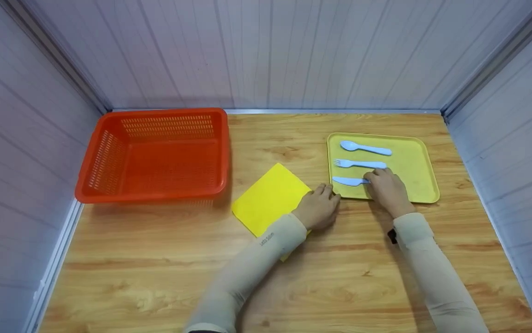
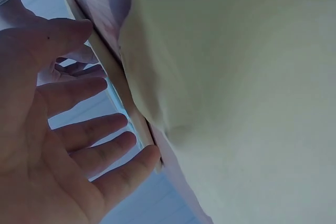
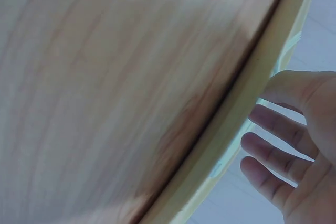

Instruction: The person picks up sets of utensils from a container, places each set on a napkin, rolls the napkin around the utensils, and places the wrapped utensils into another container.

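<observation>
In the head view a light blue plastic knife point(image 1: 346, 181) lies along the near side of a shallow yellow tray point(image 1: 413, 171). My right hand point(image 1: 388, 188) reaches over the near rim and covers the knife's handle with its fingertips. In the right wrist view its thumb and fingers point(image 3: 268, 153) are spread apart at the handle. A matching fork point(image 1: 358, 163) and spoon point(image 1: 365, 148) lie above the knife in a row. My left hand point(image 1: 317, 207) is over the right corner of a yellow square cloth point(image 1: 270, 196), its extended fingers close to the tray's near left corner.
A red plastic basket point(image 1: 168, 166) with slotted sides stands at the back left. Panelled walls point(image 1: 270, 55) close off the back and both sides of the wooden table point(image 1: 155, 268). The cloth lies between the basket and the tray.
</observation>
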Motion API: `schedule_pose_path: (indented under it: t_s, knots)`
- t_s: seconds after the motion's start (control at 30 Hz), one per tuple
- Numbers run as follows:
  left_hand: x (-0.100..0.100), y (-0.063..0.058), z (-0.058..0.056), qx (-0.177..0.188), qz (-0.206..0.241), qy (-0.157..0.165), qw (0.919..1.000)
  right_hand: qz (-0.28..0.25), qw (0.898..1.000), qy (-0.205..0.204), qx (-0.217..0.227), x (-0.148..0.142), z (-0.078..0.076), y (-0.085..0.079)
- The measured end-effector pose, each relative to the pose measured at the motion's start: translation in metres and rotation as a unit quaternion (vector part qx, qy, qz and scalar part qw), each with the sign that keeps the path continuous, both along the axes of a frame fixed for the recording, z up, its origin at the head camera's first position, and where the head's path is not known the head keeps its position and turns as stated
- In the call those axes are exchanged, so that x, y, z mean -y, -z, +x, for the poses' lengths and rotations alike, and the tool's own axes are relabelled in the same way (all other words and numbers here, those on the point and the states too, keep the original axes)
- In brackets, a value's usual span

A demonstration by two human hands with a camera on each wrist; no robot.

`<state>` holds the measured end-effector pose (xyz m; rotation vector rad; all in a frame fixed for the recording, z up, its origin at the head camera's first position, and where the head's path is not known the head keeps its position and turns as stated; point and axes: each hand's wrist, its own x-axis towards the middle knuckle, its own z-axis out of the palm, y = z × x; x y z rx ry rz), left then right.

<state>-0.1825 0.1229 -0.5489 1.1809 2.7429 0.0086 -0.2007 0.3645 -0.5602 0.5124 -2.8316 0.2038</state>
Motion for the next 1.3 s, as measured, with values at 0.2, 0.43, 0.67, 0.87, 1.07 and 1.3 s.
schedule_pose_path:
  t_s: [0.2,0.43,0.67,0.87,1.07,1.3]
  knots:
    - [-0.003,0.003,-0.001,0.019,-0.007,-0.016,0.9997,0.011,1.000,0.002,-0.004,0.000,-0.001,0.003]
    - [-0.003,0.003,0.000,0.028,-0.002,-0.019,0.9994,0.023,1.000,0.001,-0.004,-0.002,-0.003,0.004]
    - [0.000,0.001,0.000,0.022,0.005,-0.023,0.9995,0.028,0.999,-0.017,-0.015,-0.004,-0.003,0.004]
    - [0.016,-0.007,0.002,0.014,0.019,-0.024,0.9995,0.018,1.000,-0.015,0.001,-0.002,-0.001,-0.002]
    - [0.049,-0.012,0.006,0.017,0.029,-0.059,0.9977,-0.006,1.000,-0.025,-0.012,0.014,-0.002,-0.013]
    - [0.092,-0.013,0.014,0.007,0.060,-0.114,0.9917,-0.037,0.998,-0.045,-0.001,0.047,0.002,-0.027]
